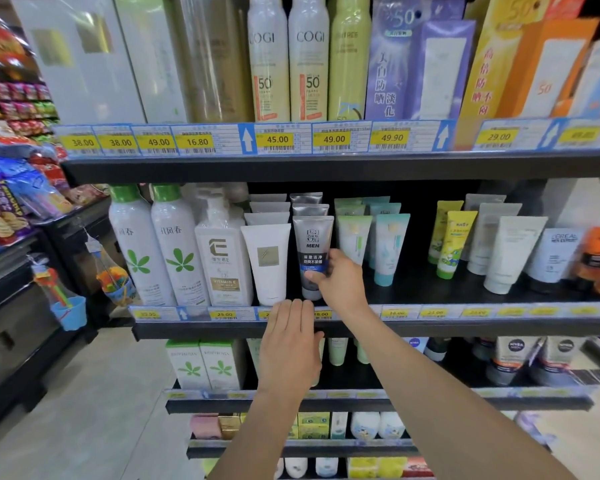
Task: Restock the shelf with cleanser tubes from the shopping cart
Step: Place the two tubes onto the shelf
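Right now, through the head camera, my right hand [340,280] is at the middle shelf [430,327], its grip pinching the grey cleanser tube [313,252] marked MEN: thumb across the lower front of the tube, fingertips [333,254] wrapped round its right edge. The tube stands upright, cap down, at the front of a row of like grey tubes [309,204] lined up behind it.

Just left of the grey tube stands a white tube [267,261], also cap down, heading its own row. Further left of it are a pump bottle [222,258] with a gold label and two tall white bottles [160,251] with green leaf prints. Right of the grey tube come pale green and turquoise tubes [374,244], then yellow ones and more white ones well apart from it.

My left hand [290,348] hangs below and slightly left of the grey tube, palm away from me, fingers spread loosely and empty, its fingertips overlapping the strip of yellow price tags [224,314] on the shelf's front edge. I cannot tell whether they touch the strip.

Above the grey tube, the upper shelf carries tall spray cans [288,60] and boxed sunscreens. The shopping cart is not in sight.
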`<action>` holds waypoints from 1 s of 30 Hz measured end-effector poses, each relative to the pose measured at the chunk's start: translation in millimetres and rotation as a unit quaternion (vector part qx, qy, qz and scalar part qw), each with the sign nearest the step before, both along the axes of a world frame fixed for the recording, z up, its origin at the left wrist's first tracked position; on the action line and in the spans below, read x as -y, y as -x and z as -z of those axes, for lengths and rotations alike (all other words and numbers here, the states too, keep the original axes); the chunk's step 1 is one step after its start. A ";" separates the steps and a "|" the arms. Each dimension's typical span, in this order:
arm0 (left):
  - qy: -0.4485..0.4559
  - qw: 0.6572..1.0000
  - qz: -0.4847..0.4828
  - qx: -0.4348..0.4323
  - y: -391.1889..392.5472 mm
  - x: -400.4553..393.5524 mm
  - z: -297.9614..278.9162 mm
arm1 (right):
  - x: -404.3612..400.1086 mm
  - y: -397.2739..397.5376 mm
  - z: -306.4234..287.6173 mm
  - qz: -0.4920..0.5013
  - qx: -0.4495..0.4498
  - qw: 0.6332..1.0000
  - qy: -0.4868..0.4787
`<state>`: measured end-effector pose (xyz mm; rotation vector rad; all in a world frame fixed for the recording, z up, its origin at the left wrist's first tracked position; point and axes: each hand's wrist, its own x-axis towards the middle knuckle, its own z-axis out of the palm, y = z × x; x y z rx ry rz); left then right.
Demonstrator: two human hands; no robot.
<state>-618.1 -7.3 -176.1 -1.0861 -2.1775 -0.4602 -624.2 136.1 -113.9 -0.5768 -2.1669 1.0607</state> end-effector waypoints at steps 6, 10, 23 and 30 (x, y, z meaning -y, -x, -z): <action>0.013 1.000 -0.008 0.004 -3.1 1.5 -6.7 | 4.0 -0.2 -5.1 0.003 0.040 0.999 -0.022; 0.031 0.999 -0.019 0.022 -7.6 2.3 -9.5 | 6.6 -3.7 -7.0 0.000 0.072 0.997 -0.034; 0.080 0.994 -0.028 0.068 -17.2 6.0 -29.5 | -7.2 -88.7 -34.1 0.022 0.156 0.972 -0.174; 0.099 0.993 -0.029 0.064 -33.7 -8.0 -62.1 | -43.2 -198.7 -46.1 0.074 0.212 0.898 -0.378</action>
